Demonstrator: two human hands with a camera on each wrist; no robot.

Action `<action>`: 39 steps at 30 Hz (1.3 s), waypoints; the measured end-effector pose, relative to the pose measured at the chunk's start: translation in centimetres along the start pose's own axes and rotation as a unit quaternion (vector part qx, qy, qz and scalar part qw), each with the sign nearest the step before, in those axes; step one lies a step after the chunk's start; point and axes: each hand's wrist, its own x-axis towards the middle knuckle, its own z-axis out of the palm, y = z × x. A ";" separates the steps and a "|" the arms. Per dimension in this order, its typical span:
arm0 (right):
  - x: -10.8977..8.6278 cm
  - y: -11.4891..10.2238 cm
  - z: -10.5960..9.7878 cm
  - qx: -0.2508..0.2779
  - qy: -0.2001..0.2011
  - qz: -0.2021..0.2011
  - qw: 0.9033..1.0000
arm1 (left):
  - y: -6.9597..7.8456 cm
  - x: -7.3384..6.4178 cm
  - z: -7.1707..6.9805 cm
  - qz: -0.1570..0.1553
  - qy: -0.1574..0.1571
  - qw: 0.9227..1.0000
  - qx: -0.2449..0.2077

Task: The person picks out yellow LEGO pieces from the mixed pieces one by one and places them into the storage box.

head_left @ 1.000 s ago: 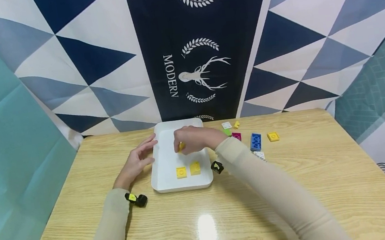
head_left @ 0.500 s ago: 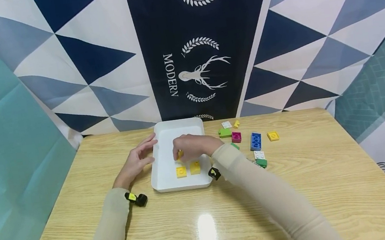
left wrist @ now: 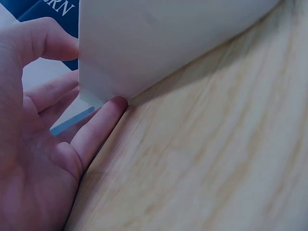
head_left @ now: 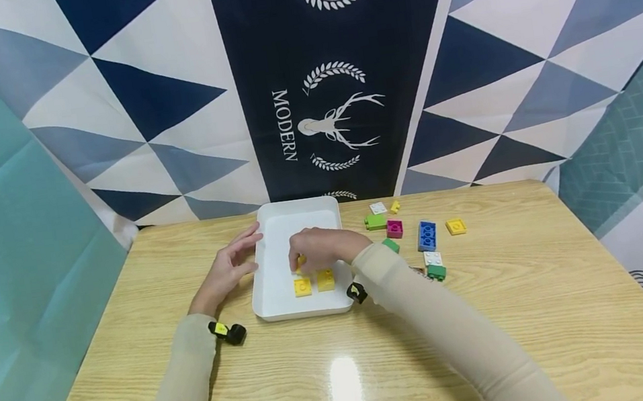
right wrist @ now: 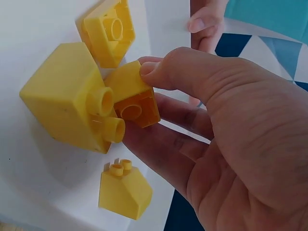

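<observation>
Inside the white tray my right hand pinches a small yellow toy brick between thumb and fingers, its hollow underside partly showing in the right wrist view. Right beside it in that view are a larger yellow slope brick with two studs and a square yellow brick. Another yellow slope brick lies apart. My left hand rests at the tray's left side, fingers spread. In the left wrist view, its thumb and fingertips touch the outer wall.
To the right of the tray lie loose bricks: a blue brick, a yellow square, a magenta brick, a light green brick, and several white and green ones. A patterned cloth hangs behind the wooden table.
My right hand has shifted slightly toward me inside the tray with the yellow brick, uncovering green bricks on the table beyond the arm. The left hand has stayed in place.
</observation>
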 end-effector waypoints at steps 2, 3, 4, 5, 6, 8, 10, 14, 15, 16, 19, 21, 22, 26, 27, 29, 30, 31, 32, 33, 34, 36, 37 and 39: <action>0.0 0.0 0.1 0.000 -0.002 0.003 1.000 | 0.0 0.0 0.0 0.000 0.000 1.000 0.000; 0.0 -0.1 0.1 0.000 -0.002 0.004 1.000 | 0.0 0.0 0.0 0.000 0.001 1.000 -0.001; 0.0 -0.1 0.1 0.001 -0.003 0.006 1.000 | 0.0 -0.1 0.0 -0.001 0.000 1.000 -0.003; -0.1 -0.2 0.2 0.001 -0.004 0.008 1.000 | 0.0 -0.1 0.0 -0.001 -0.001 1.000 -0.004; 0.0 -0.2 0.2 0.001 -0.005 0.009 1.000 | 0.0 -0.1 0.0 -0.001 -0.001 1.000 -0.007; -0.1 -0.3 0.2 0.001 -0.003 0.011 1.000 | 0.0 -0.1 0.0 0.000 -0.003 1.000 -0.012; -0.1 -0.3 0.2 -0.001 -0.002 0.009 1.000 | 0.0 -0.1 0.0 -0.001 -0.005 1.000 -0.017; 0.0 -0.3 0.2 -0.005 -0.003 0.008 1.000 | -0.1 -0.1 -0.1 0.001 -0.005 1.000 -0.018; 0.0 -0.3 0.2 -0.005 -0.005 0.009 1.000 | -0.1 -0.1 -0.1 0.000 -0.005 1.000 -0.018; 0.0 -0.3 0.1 -0.005 -0.007 0.010 1.000 | -0.1 -0.1 -0.1 -0.001 -0.005 1.000 -0.017; 0.1 -0.3 0.1 -0.005 -0.011 0.011 1.000 | -0.2 0.0 -0.1 -0.003 -0.005 1.000 -0.019; 0.1 -0.4 0.0 -0.005 -0.013 0.011 1.000 | -0.2 0.0 -0.1 -0.004 -0.007 1.000 -0.021; 0.1 -0.4 0.0 -0.005 -0.014 0.011 1.000 | -0.2 0.0 -0.1 -0.003 -0.007 1.000 -0.022; 0.0 -0.5 -0.1 -0.007 -0.016 0.011 1.000 | -0.1 0.0 -0.1 -0.001 -0.010 1.000 -0.024; -0.1 -0.5 -0.1 -0.007 -0.017 0.011 1.000 | -0.1 0.0 -0.1 -0.001 -0.010 1.000 -0.024; -0.1 -0.6 -0.2 -0.008 -0.018 0.011 1.000 | -0.1 0.0 0.0 -0.001 -0.010 1.000 -0.023; -0.2 -0.6 -0.2 -0.008 -0.019 0.012 1.000 | -0.1 0.0 0.0 0.000 -0.010 1.000 -0.023; -0.2 -0.6 -0.3 -0.007 -0.021 0.013 1.000 | 0.0 0.0 0.0 0.000 -0.009 1.000 -0.022; -0.2 -0.7 -0.3 -0.006 -0.022 0.015 1.000 | 0.0 0.0 0.0 -0.001 -0.009 1.000 -0.020; -0.2 -0.7 -0.3 -0.004 -0.022 0.017 1.000 | -0.1 0.0 0.0 -0.001 -0.009 1.000 -0.020; -0.2 -0.7 -0.4 -0.003 -0.023 0.019 1.000 | -0.1 0.0 0.0 -0.002 -0.009 1.000 -0.020; -0.3 -0.7 -0.5 0.000 -0.023 0.022 0.999 | -0.1 0.0 0.0 -0.004 -0.008 1.000 -0.019; -0.3 -0.8 -0.5 -0.001 -0.022 0.021 1.000 | -0.1 0.0 0.0 -0.004 -0.008 1.000 -0.020; -0.4 -0.8 -0.6 -0.003 -0.019 0.017 1.000 | 0.0 0.0 0.0 -0.006 -0.008 1.000 -0.021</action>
